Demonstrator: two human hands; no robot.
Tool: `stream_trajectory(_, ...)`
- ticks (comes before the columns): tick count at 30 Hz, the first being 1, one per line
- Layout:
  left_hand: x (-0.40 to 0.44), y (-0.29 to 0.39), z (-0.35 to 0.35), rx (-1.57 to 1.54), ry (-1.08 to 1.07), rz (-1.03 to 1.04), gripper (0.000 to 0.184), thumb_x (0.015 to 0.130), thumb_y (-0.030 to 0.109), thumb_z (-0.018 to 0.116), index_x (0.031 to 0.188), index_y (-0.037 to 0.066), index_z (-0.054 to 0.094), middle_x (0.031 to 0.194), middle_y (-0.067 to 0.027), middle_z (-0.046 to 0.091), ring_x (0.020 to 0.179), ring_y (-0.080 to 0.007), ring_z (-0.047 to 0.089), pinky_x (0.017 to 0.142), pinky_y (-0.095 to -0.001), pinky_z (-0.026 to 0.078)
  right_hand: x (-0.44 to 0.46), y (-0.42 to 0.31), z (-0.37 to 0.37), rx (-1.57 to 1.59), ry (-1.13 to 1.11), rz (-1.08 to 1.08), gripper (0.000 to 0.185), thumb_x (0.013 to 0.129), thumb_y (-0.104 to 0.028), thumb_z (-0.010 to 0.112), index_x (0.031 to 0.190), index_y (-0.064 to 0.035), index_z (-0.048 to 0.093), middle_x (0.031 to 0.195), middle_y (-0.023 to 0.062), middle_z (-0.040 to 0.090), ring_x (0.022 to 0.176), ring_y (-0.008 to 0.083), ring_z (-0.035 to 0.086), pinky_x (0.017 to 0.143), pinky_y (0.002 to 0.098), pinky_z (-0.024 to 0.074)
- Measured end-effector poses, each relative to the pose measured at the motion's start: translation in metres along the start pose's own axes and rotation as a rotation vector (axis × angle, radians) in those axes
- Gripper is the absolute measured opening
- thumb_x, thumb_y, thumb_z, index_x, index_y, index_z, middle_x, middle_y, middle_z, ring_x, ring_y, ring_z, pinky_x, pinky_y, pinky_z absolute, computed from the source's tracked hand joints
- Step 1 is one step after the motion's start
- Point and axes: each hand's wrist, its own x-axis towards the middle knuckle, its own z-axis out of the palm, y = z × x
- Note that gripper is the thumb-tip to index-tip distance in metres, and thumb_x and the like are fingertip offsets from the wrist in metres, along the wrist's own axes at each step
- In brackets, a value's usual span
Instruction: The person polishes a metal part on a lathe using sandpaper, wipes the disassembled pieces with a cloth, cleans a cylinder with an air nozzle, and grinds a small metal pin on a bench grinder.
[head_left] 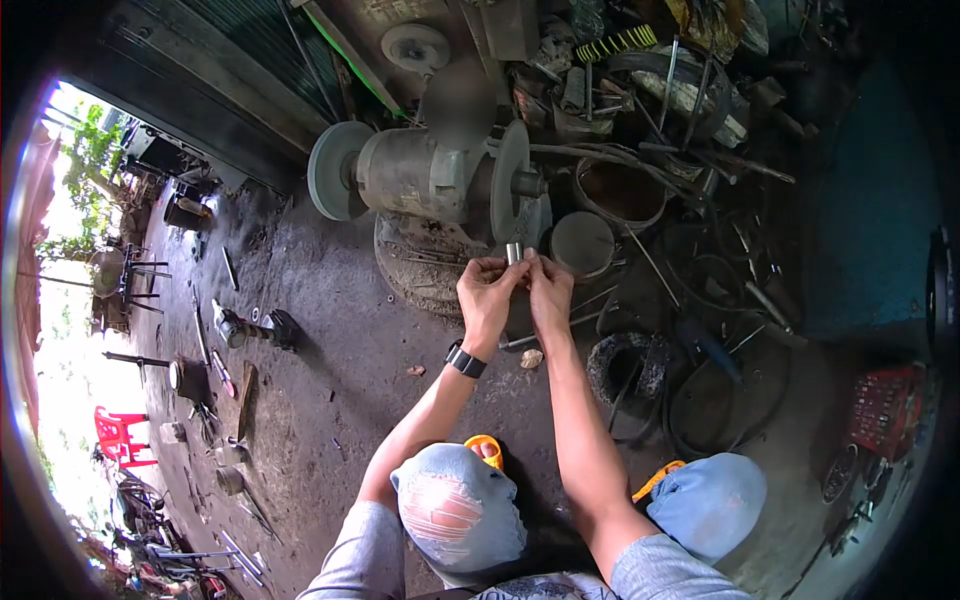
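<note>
A short, shiny metal cylinder [514, 252] is pinched between my two hands. The fingers of my left hand [486, 290] close on it from one side, and those of my right hand [549, 288] meet it from the other. Just beyond my fingertips is the right wheel [508, 185] of a bench grinder [410, 175]. Whether the cylinder touches that wheel I cannot tell. The grinder's other wheel [338, 172] is at its left end. Under the grinder sits a rough, dirt-covered base [425, 262].
A round-topped can [583, 244] and an open bucket [620, 190] stand right of the grinder. Metal rods and scrap [690, 100] pile up behind. A power tool [250, 328] lies on the floor at left. A red tool case [884, 412] is at far right.
</note>
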Motion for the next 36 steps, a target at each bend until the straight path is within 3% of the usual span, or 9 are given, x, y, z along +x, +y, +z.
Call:
stream_trajectory(7,0.010,-0.003,-0.001,0.059,-0.007,0.014,0.029,0.084,0.014,0.079,0.096,-0.003,0.060,0.083,-0.0074,0.069,0.066,-0.0088,0.064,0.058,-0.0195,0.048,0.002,-0.006,0.007,0.047,0.019,0.011,0.028,0.100,-0.021,0.060,0.092,0.0047,0.070,0.077,0.0010,0.065,0.069,0.0056,0.055,0.062,0.0233,0.0460)
stream_trajectory(12,0.011,-0.012,-0.006,-0.186,-0.105,-0.160,0.022,0.092,0.015,0.071,0.102,-0.001,0.059,0.085,-0.0048,0.067,0.070,-0.0092,0.063,0.059,-0.0193,0.047,0.003,-0.009,0.006,0.083,0.038,0.026,0.025,0.096,-0.017,0.064,0.090,0.0058,0.070,0.075,0.0023,0.066,0.066,0.0066,0.058,0.062,0.0237,0.0478)
stream_trajectory(15,0.012,-0.016,-0.008,-0.281,-0.160,-0.222,0.022,0.094,0.015,0.068,0.106,-0.001,0.059,0.086,-0.0034,0.066,0.074,-0.0084,0.062,0.062,-0.0197,0.047,0.004,-0.010,0.007,-0.047,0.070,-0.058,0.021,0.094,-0.015,0.066,0.090,0.0058,0.070,0.074,0.0029,0.067,0.067,0.0071,0.059,0.062,0.0234,0.0486)
stream_trajectory(17,0.013,-0.018,-0.005,-0.271,-0.140,-0.180,0.023,0.094,0.016,0.068,0.106,-0.001,0.059,0.086,-0.0033,0.066,0.075,-0.0079,0.062,0.062,-0.0199,0.047,0.006,-0.010,0.008,-0.326,0.101,-0.302,0.020,0.093,-0.014,0.067,0.092,0.0060,0.070,0.073,0.0036,0.067,0.070,0.0070,0.060,0.062,0.0225,0.0489)
stream_trajectory(20,0.011,-0.015,-0.005,-0.127,-0.114,-0.122,0.024,0.093,0.016,0.069,0.107,-0.001,0.059,0.086,-0.0030,0.067,0.074,-0.0072,0.061,0.063,-0.0205,0.047,0.005,-0.009,0.007,-0.269,0.148,-0.335,0.020,0.095,-0.013,0.066,0.093,0.0060,0.070,0.075,0.0032,0.067,0.070,0.0062,0.058,0.061,0.0220,0.0478)
stream_trajectory(23,0.007,-0.003,0.000,-0.008,-0.098,-0.105,0.025,0.092,0.016,0.070,0.107,-0.001,0.059,0.086,-0.0028,0.067,0.074,-0.0073,0.061,0.064,-0.0212,0.048,0.002,-0.001,0.007,0.080,0.122,-0.094,0.021,0.096,-0.014,0.064,0.094,0.0054,0.071,0.077,0.0025,0.068,0.071,0.0054,0.058,0.060,0.0216,0.0466)
stream_trajectory(26,0.008,-0.004,-0.002,-0.051,-0.071,-0.135,0.025,0.091,0.014,0.072,0.106,-0.002,0.058,0.087,-0.0042,0.066,0.076,-0.0095,0.063,0.066,-0.0228,0.051,0.004,0.004,0.006,0.067,0.022,0.006,0.023,0.097,-0.014,0.063,0.095,0.0077,0.070,0.075,0.0006,0.065,0.065,0.0054,0.055,0.059,0.0231,0.0457)
stream_trajectory(30,0.014,-0.016,-0.007,-0.311,-0.143,-0.187,0.024,0.093,0.014,0.069,0.105,-0.002,0.055,0.091,-0.0073,0.065,0.080,-0.0136,0.065,0.070,-0.0260,0.054,0.001,-0.004,0.006,0.048,0.015,-0.001,0.023,0.096,-0.015,0.064,0.094,0.0071,0.070,0.073,0.0012,0.066,0.063,0.0046,0.054,0.055,0.0227,0.0451)
stream_trajectory(36,0.015,-0.023,-0.011,-0.398,-0.235,-0.239,0.018,0.099,0.015,0.061,0.107,-0.001,0.056,0.094,-0.0054,0.065,0.083,-0.0121,0.063,0.072,-0.0262,0.052,0.002,-0.011,0.007,-0.098,0.048,-0.120,0.017,0.092,-0.012,0.068,0.092,0.0044,0.073,0.075,0.0031,0.069,0.067,0.0057,0.061,0.056,0.0205,0.0474)
